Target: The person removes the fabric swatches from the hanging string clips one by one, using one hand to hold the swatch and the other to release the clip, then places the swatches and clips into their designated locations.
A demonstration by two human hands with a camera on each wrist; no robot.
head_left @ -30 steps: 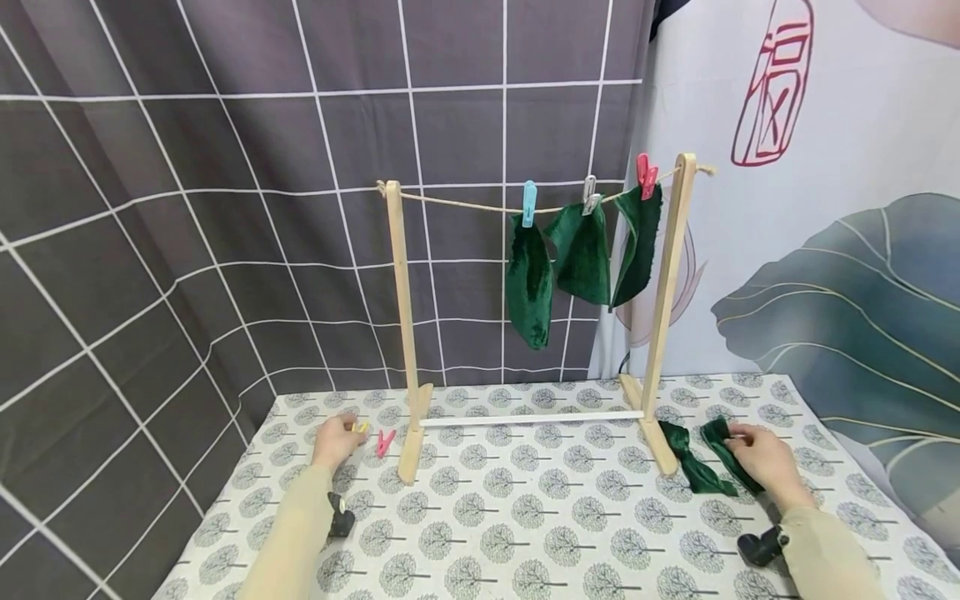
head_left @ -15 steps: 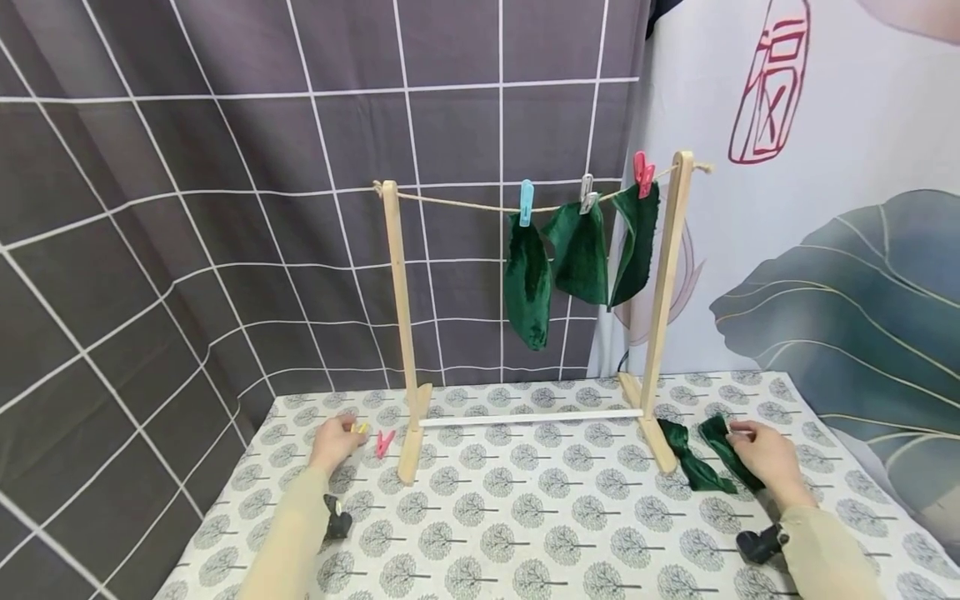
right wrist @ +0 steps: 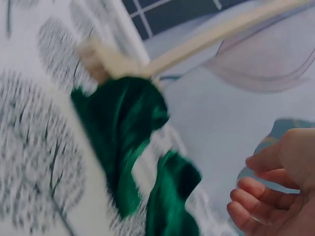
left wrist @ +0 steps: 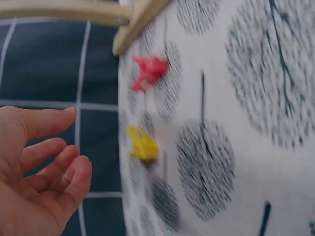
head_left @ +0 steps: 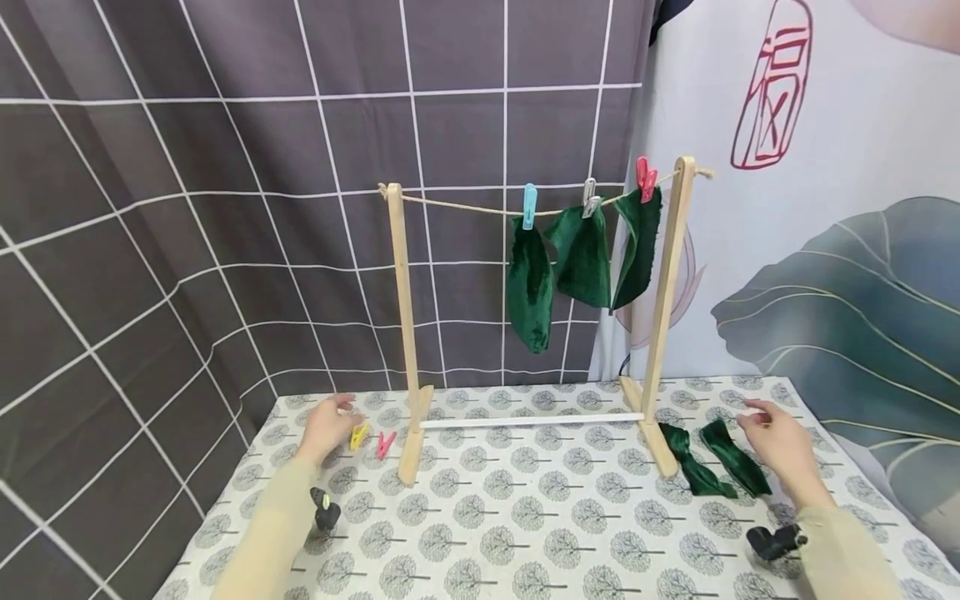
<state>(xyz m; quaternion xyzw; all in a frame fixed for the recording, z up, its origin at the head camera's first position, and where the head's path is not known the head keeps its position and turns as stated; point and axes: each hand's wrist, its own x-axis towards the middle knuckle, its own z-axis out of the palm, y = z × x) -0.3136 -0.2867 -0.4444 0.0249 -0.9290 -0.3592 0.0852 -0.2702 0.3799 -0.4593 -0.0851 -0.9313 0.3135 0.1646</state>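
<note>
We see the left hand (head_left: 324, 427) loose and empty, yellow peg (head_left: 359, 436) just right of it; the right hand (head_left: 776, 442) relaxed, empty, green cloth (head_left: 733, 467) lying beside it, leftward.

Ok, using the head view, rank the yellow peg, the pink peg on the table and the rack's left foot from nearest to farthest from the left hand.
Measured from the left hand:
1. Yellow peg, just right of the fingers, on the tablecloth.
2. Pink peg, a little further right, beside the yellow one.
3. Left foot of the wooden rack, rightmost of the three.
</note>
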